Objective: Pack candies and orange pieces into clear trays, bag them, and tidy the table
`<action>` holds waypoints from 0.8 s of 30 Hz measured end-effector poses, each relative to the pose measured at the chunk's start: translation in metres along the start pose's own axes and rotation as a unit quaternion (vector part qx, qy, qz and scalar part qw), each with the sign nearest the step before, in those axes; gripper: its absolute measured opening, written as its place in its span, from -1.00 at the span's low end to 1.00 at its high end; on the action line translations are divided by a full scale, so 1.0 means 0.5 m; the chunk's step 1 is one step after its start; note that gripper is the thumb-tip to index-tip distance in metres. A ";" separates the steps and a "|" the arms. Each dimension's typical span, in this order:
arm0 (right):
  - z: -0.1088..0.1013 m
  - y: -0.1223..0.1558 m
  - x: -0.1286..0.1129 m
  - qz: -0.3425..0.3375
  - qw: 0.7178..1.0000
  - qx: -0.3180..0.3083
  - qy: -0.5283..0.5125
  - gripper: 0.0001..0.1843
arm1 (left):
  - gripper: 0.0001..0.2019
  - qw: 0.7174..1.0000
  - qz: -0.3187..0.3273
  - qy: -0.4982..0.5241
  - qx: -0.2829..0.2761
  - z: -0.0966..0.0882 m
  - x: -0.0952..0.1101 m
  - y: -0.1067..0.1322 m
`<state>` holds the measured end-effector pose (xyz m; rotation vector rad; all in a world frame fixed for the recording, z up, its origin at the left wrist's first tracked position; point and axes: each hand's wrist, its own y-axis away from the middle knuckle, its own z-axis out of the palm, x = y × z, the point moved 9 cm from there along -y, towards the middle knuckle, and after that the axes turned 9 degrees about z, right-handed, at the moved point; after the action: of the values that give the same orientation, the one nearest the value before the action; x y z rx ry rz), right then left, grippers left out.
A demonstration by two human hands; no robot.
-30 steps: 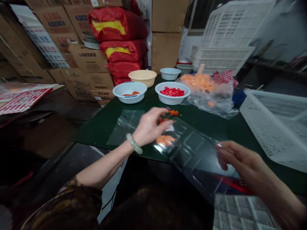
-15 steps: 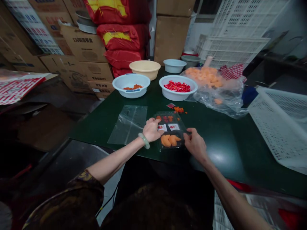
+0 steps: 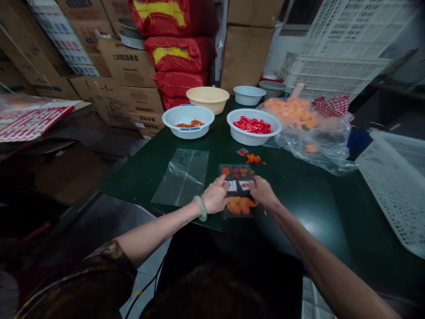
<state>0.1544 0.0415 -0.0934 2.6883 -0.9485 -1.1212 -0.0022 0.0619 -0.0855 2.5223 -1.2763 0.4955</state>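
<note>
Basically, L hand [image 3: 215, 196] and R hand [image 3: 263, 192] sit narrow, fingers on either side of the black plastic tray [image 3: 236, 173], steadying it on the green table [image 3: 308, 208], w/ clear bag [image 3: 181, 177] just left.

Left hand [image 3: 215, 196], a pale green bangle [image 3: 200, 208] at the wrist, and right hand [image 3: 262, 191] both on a black compartment tray [image 3: 229, 214], one at each side. Plump orange pieces [image 3: 239, 205] in the near compartment, small red and orange bits [image 3: 235, 170] in the far ones. Just left, a flat clear plastic bag [image 3: 181, 177] on the green desk [image 3: 133, 186]; just beyond, chopped orange bits [image 3: 254, 158], a small sachet [image 3: 242, 152], and a white bowl [image 3: 230, 126] of red pieces.
</note>
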 end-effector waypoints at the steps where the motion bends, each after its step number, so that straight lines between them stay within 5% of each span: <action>1: 0.009 -0.006 0.003 0.031 0.995 -0.033 -0.085 -0.90 | -0.52 1.000 -0.004 0.017 0.002 -0.002 -0.005 0.001; 4: 0.050 -0.005 0.017 0.124 0.931 -0.158 -0.305 -0.86 | -0.50 0.998 -0.002 0.065 0.015 -0.007 -0.012 0.012; 6: 0.058 -0.005 0.021 0.135 0.900 -0.184 -0.370 -0.86 | -0.48 0.997 0.001 0.077 0.026 -0.006 -0.011 0.016; 10: 0.044 -0.018 0.013 0.064 0.892 -0.147 -0.423 -0.90 | -0.44 0.997 -0.010 0.077 0.029 0.004 -0.009 0.011; 15: 0.062 -0.014 0.031 0.090 0.871 -0.217 -0.432 -0.69 | -0.49 0.996 0.056 0.063 0.001 -0.040 -0.013 0.067; 19: 0.027 -0.012 0.082 0.114 0.863 -0.229 -0.435 -0.59 | -0.56 0.997 0.039 -0.055 -0.026 -0.100 -0.086 0.183; 24: 0.011 -0.010 0.134 0.158 0.851 -0.274 -0.419 -0.67 | -0.79 0.985 0.040 -0.153 -0.063 -0.084 -0.146 0.231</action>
<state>0.1896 0.0083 -0.1401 1.4893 -0.8885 -2.1137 -0.1442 0.0645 -0.0682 2.5152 -1.4687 0.0386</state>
